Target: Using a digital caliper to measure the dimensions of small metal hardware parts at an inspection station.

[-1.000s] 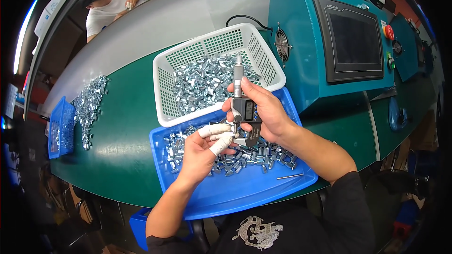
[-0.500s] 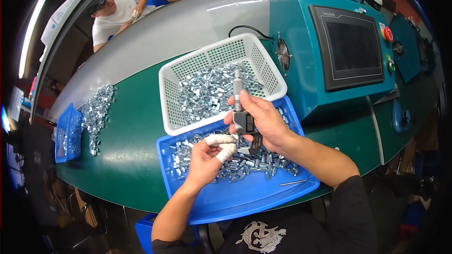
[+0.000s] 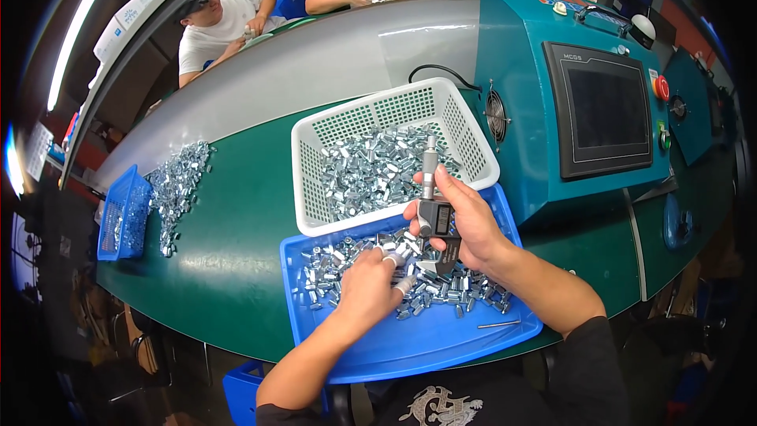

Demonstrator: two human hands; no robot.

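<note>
My right hand [image 3: 473, 225] is wrapped round a digital micrometer [image 3: 434, 218], its thimble pointing up and its dark frame down, over the blue tray [image 3: 394, 351]. My left hand [image 3: 371, 284], with white coverings on the fingertips, reaches down into the pile of small shiny metal pieces [image 3: 465, 288] in that tray. Its thumb and forefinger are apart, touching the pieces; the other fingers are partly hidden. The pieces look like long nuts. A thin metal rod [image 3: 498, 324] lies near the tray's front right.
Behind the tray, a white perforated basket [image 3: 309, 181] holds many similar pieces. Farther left are a loose heap [image 3: 177, 185] and a small blue basket [image 3: 118, 217]. A teal machine [image 3: 520, 166] with a dark screen [image 3: 605, 102] stands at right. People sit beyond the grey barrier [image 3: 315, 71].
My left hand has moved from beside the micrometer's jaws down into the pile, its fingers spreading apart. My right hand keeps the micrometer. The whole view has shifted, showing more of the people opposite.
</note>
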